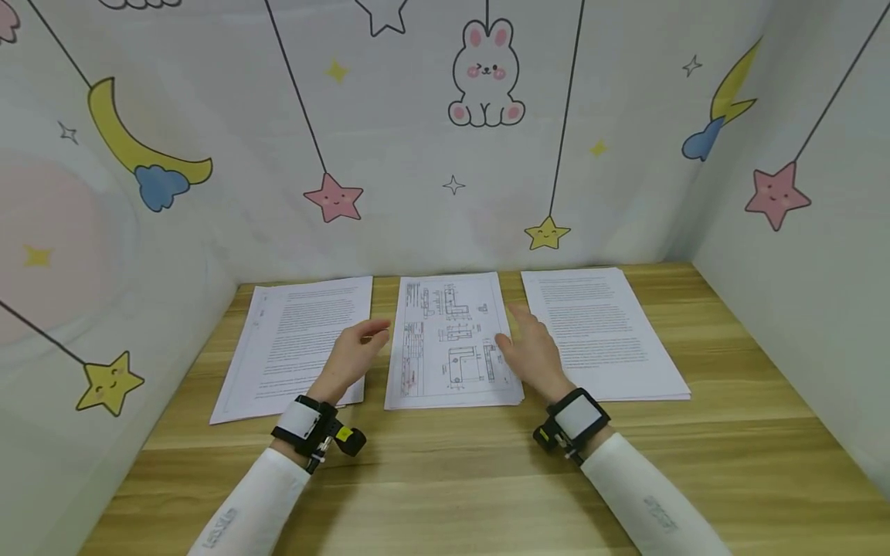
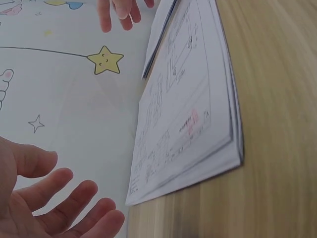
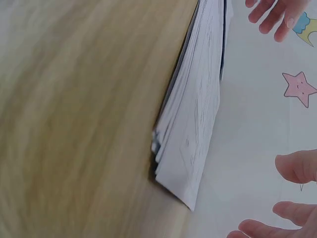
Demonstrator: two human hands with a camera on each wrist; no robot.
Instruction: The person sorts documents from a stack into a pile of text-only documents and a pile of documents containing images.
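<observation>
A stack of paper with technical drawings (image 1: 452, 340) lies in the middle of the table, its sheet edges slightly uneven in the right wrist view. My left hand (image 1: 353, 354) hovers beside its left edge, over the right part of the left text stack (image 1: 306, 332), fingers relaxed and holding nothing. On the other side my right hand (image 1: 535, 351) is held near the drawing stack's right edge, fingers loosely extended and the thumb overlapping the sheet in the head view. In the left wrist view the left fingers (image 2: 84, 198) are spread apart, away from the paper.
A stack of printed text pages (image 1: 598, 332) lies on the right of the wooden table (image 1: 459, 479). Behind the table hangs a white wall cloth (image 1: 403, 131) printed with stars, moons and a rabbit. Each wrist carries a strapped camera, such as the left one (image 1: 348, 439).
</observation>
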